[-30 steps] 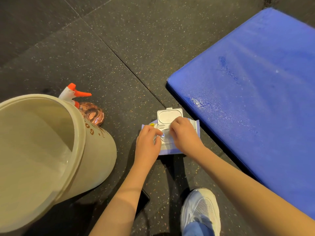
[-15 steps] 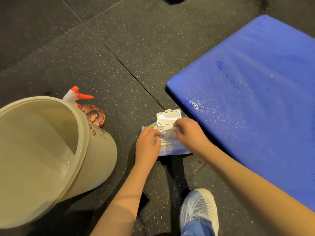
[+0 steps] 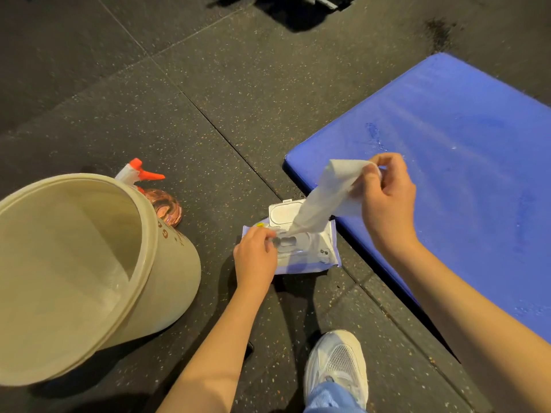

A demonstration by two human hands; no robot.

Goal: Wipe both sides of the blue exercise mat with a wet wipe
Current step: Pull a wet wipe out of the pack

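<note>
Right hand (image 3: 387,201) pinches a wet wipe (image 3: 323,201), stretched up from the open pack (image 3: 307,251); left hand (image 3: 256,257) pinches the pack's opening beside the blue mat (image 3: 462,174).

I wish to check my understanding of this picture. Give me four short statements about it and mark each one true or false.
1. The right hand pinches a wet wipe above the pack. True.
2. The pack's lid is closed. False: the lid stands open.
3. The left hand lies on the blue mat. False: the left hand holds the pack on the floor beside the mat.
4. A spray bottle stands behind the bucket. True.
</note>
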